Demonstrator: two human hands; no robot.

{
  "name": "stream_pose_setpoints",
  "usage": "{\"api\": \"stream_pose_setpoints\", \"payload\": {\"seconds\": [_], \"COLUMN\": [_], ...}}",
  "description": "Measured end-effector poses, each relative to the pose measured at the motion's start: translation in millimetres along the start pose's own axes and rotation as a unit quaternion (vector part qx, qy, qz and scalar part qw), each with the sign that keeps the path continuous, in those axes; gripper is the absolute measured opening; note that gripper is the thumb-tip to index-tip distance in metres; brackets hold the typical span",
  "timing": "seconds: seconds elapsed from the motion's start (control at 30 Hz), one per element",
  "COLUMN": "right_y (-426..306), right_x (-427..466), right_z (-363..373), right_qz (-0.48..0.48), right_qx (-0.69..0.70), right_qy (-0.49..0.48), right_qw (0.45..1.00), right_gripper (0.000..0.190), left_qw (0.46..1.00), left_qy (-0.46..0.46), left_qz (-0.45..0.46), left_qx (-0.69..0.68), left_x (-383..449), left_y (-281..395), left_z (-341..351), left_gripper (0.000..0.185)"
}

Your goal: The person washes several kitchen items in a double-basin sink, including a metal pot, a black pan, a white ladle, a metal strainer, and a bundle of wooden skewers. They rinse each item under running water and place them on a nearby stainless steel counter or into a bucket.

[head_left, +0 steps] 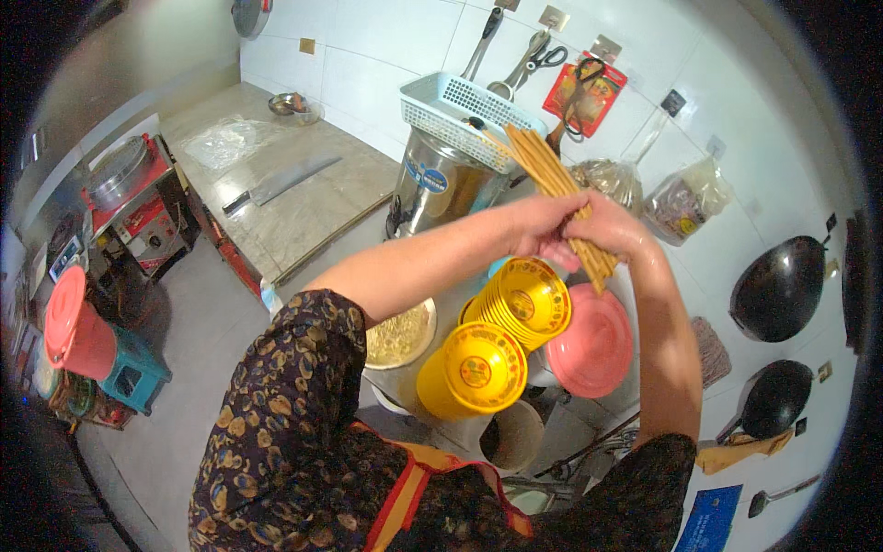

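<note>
A bundle of wooden chopsticks (541,162) slants across both hands, its upper ends beside a light blue plastic basket (441,103). My right hand (610,224) is closed around the lower part of the bundle. My left hand (548,224) lies against the bundle from the other side, its fingers partly curled; how far it grips the chopsticks is hidden. Below the hands are stacked yellow plastic bowls or cups (528,303), with another yellow stack (476,372) in front of them. A pink plastic lid (593,345) lies to their right.
The basket rests on a steel pot (441,183). A cleaver (293,183) lies on the grey counter (324,221) at left. Bags (686,200), utensils and two black woks (779,290) hang on the tiled wall. A pink bucket (86,338) stands far left.
</note>
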State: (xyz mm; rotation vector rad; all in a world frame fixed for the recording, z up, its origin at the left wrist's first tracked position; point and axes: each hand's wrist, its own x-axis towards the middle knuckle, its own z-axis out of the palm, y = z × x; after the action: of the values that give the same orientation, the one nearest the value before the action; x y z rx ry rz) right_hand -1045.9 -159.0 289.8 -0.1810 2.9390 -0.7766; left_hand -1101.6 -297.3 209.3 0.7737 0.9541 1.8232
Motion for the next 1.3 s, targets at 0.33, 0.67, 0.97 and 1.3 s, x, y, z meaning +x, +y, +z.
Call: {"api": "stream_pose_setpoints", "payload": {"seconds": [0.33,0.67,0.97,1.3], "right_y": [-51.1,-38.7,-22.7,34.5], "right_x": [223.3,293.4,187.9,-70.2], "right_z": [-33.2,11.8,-4.6,180.5], "right_qz": [-0.047,-0.014,-0.126,0.099], "right_qx": [-0.221,-0.370,-0.343,-0.117], "right_qy": [-0.022,0.107,0.241,0.443], "right_qw": [0.974,0.923,0.899,0.883], "right_gripper": [0.048,0.067,0.050,0.033], "left_qw": [0.985,0.936,0.931,0.959], "left_qy": [0.060,0.120,0.019,-0.092], "left_qz": [-0.005,0.038,0.024,-0.051], "left_qx": [-0.164,-0.329,-0.364,-0.263], "left_x": [41.0,37.5,48.4,9.1], "left_y": [131.0,149.6,137.0,87.8], "left_z": [-162.4,-216.8,-205.1,-141.4], "left_gripper": [0.053,0.041,0.056,0.055]}}
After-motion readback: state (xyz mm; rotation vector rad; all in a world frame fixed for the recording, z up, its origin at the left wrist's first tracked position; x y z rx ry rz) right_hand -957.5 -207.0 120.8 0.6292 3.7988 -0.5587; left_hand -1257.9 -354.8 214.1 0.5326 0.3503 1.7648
